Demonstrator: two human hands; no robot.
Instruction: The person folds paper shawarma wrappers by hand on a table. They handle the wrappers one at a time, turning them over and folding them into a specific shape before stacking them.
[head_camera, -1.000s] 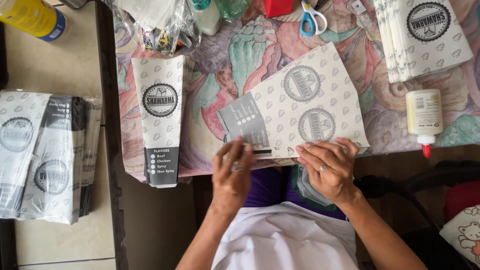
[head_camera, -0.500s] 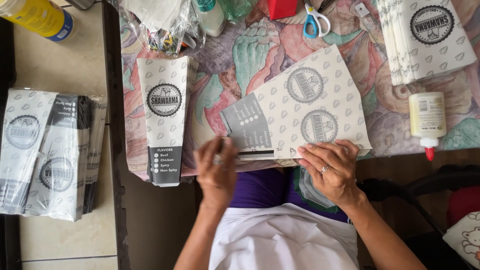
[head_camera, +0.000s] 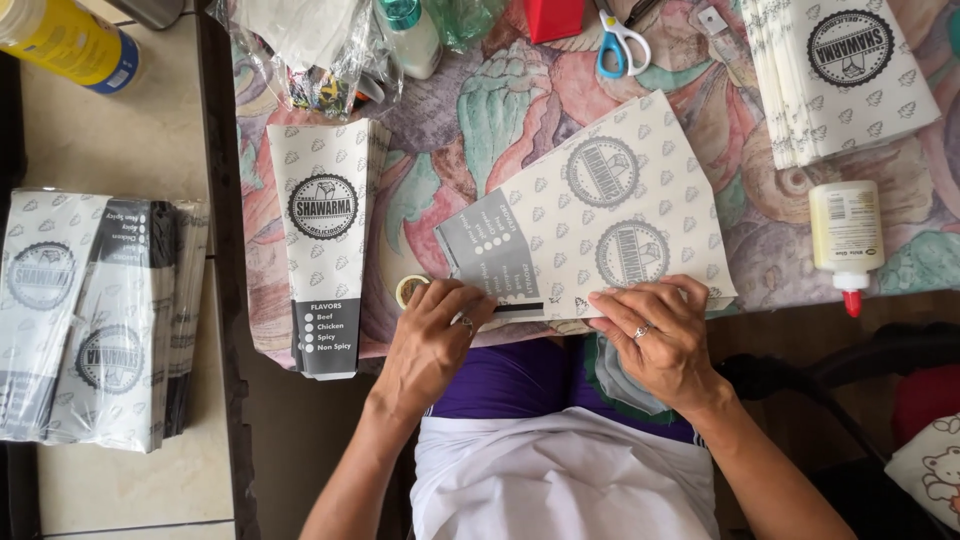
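Bare desk (head_camera: 440, 150) lies open at twelve o'clock of the flat paper sleeve (head_camera: 600, 230); glue bottle (head_camera: 846, 238) blocks three o'clock, folded sleeves (head_camera: 322, 240) nine.

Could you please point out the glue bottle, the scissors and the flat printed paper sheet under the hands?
glue bottle (head_camera: 845, 232), head view, on its label.
scissors (head_camera: 622, 45), head view, on the blue handles.
printed paper sheet (head_camera: 610, 225), head view, on its middle.

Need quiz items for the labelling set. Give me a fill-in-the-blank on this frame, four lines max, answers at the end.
1. Both hands, the left hand and the right hand, press on the near edge of a flat printed paper ____.
2. The scissors at the far side of the table have ____ handles.
3. The glue bottle lies to the ____ of the right hand.
4. The finished stack lies to the ____ of the left hand.

Missing words: sheet; blue; right; left
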